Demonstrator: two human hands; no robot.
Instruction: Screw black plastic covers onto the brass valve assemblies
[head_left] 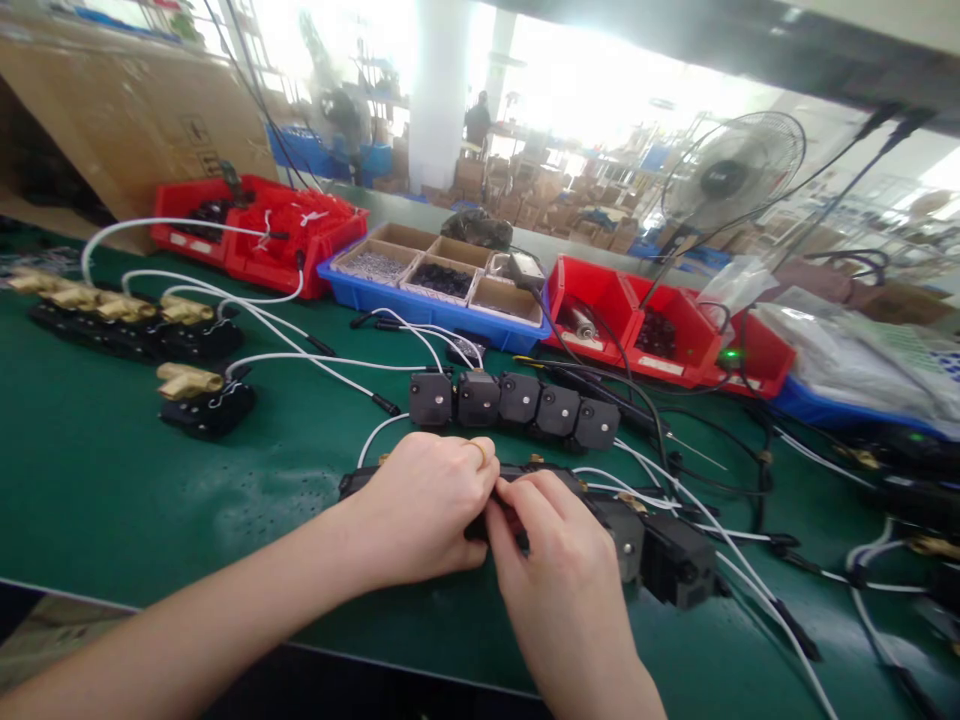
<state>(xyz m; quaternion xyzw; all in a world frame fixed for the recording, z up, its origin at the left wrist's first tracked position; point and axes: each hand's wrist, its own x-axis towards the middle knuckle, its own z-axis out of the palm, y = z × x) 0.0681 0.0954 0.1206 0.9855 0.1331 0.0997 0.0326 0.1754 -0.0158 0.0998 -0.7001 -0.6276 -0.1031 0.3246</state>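
1. Left hand (431,510): fingers curled in tight, closed on a black unit (491,527) at lower centre of the frame. Knuckles up, and a ring shows on one finger.
2. Right hand (555,570): thumb and forefinger pinched narrow on the same black unit, from its right side. The fingertips of the two hands nearly touch.
3. Pose: both forearms enter from the bottom edge, the left one slanting in from lower left. Both wrists lie low over the green mat (112,480).
4. The held unit belongs to the near row (675,570) of black units, which lies on the mat under the hands. Two units show clear to the right (the rest are covered, so no count).
5. Far row (514,400), just above the hands: five black units side by side, with white cables (300,360) leading off left.
6. Brass fittings (112,305) at left on black bases: four in a line, plus one set apart below.
7. Back edge: a blue tray (420,300) with compartments, flanked by red bins (255,225).
8. One fan (731,175) at upper right.
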